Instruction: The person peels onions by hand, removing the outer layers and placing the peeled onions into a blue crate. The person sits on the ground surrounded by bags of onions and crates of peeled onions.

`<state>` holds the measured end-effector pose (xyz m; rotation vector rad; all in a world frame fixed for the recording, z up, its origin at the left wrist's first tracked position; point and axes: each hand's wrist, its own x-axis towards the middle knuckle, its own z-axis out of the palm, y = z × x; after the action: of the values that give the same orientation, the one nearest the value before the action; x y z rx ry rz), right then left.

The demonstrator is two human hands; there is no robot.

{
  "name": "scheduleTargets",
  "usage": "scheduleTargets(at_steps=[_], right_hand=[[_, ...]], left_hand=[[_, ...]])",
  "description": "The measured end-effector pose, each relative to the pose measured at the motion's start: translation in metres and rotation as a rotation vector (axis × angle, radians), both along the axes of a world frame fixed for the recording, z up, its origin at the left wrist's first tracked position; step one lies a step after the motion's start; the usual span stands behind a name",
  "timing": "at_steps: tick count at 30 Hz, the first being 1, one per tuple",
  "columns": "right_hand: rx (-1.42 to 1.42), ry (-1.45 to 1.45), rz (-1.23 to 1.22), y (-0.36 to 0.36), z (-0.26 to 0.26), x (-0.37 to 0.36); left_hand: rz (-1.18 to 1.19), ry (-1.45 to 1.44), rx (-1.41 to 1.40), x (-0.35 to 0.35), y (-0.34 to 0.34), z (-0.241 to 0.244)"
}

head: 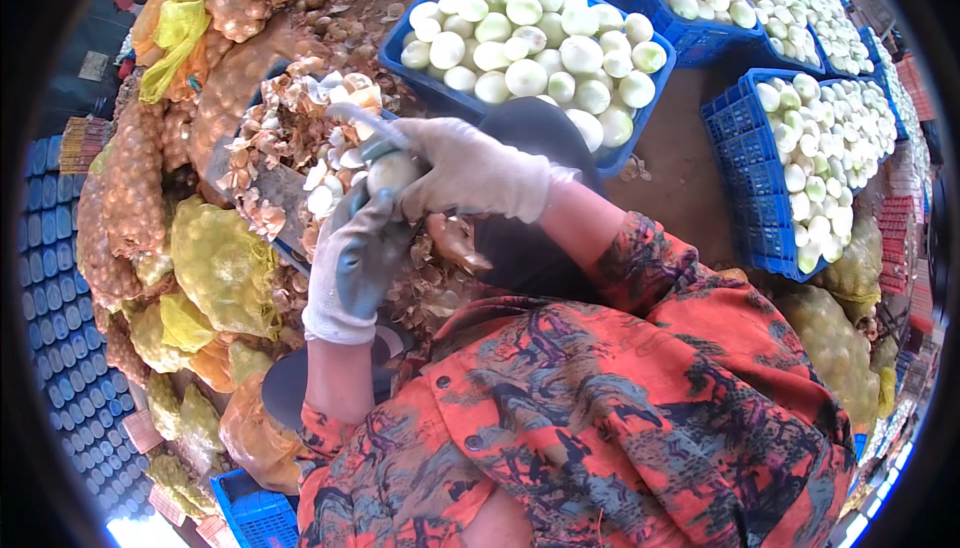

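Note:
Both hands wear pale knitted gloves, the left one with a blue-grey coated palm. My left hand (356, 255) grips an onion (393, 174) from below, at the front of a heap of loose skins. My right hand (472, 169) bears on the same onion from the right and holds a knife (367, 124), its blurred blade pointing to the upper left. The handle is mostly hidden by the fingers. Behind the hands, dry onion skins (281, 117) and some pale onion pieces lie heaped in a container. Peeled white onions (525, 77) fill a blue plastic crate (630, 162) beyond my right hand.
More blue crates (750, 173) of peeled onions stand at the right and upper right. Net sacks of onions (221, 267) crowd the left side, with others (832, 353) at the right. Loose skins cover the floor around my knees. An blue crate (259, 514) sits at the lower left.

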<state>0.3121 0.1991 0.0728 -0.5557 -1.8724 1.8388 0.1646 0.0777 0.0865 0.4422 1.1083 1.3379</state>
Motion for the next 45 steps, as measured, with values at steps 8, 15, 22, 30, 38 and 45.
scheduleTargets(at_steps=[8, 15, 22, 30, 38, 45], right_hand=[[-0.459, 0.077, -0.368, 0.063, 0.006, 0.058], [0.713, -0.828, -0.564, 0.237, -0.111, 0.103], [0.671, -0.790, -0.415, 0.247, -0.126, 0.108], [0.016, -0.530, -0.401, 0.153, -0.066, 0.028], [0.147, -0.613, -0.366, 0.151, -0.074, 0.023], [0.229, -0.706, -0.404, 0.142, -0.067, 0.010]], left_hand=[[-0.001, 0.417, -0.078, 0.021, 0.017, 0.033], [0.698, 1.129, -0.236, -0.109, -0.124, 0.013], [1.120, 1.170, -0.868, -0.117, -0.423, -0.092], [0.644, 0.501, -1.406, 0.029, -0.530, -0.265], [0.808, 0.725, -1.417, -0.025, -0.539, -0.296], [0.477, 0.686, -1.540, -0.090, -0.452, -0.290]])
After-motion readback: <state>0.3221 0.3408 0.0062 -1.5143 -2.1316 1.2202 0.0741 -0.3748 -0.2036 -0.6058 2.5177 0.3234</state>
